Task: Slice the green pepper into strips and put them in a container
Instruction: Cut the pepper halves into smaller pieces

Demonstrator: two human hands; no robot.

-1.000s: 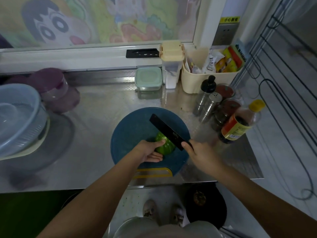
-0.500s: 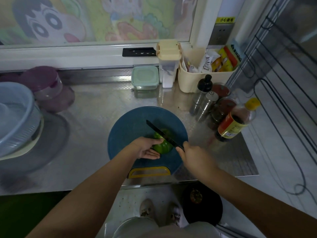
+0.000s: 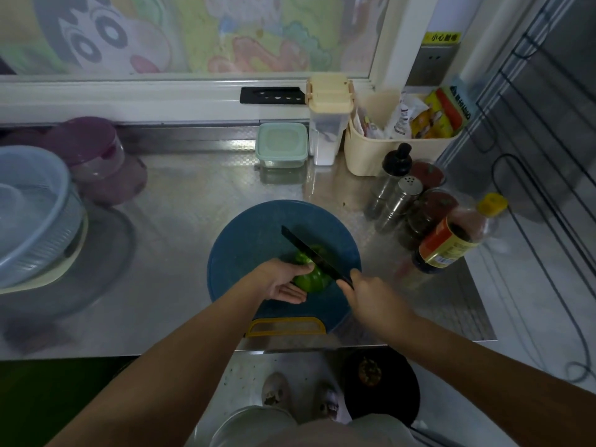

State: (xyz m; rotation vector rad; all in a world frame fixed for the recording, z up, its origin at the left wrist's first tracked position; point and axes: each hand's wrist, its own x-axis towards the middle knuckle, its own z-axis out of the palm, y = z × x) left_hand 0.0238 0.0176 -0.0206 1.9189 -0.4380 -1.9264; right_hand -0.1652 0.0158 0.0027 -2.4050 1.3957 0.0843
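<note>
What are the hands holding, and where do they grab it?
The right hand grips the black knife by its handle. The left hand holds the green pepper on its left side, fingers curled over the top.

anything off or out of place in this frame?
Minor only: a small green scrap lies on the steel counter, off the blue cutting board, near the shaker. Green pepper, knife fine; nothing spilled.

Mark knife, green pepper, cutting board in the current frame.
knife [image 3: 310,252], head view, middle of black blade
green pepper [image 3: 311,281], head view, lobe below the blade
cutting board [image 3: 248,240], head view, bare blue surface left of knife
</note>
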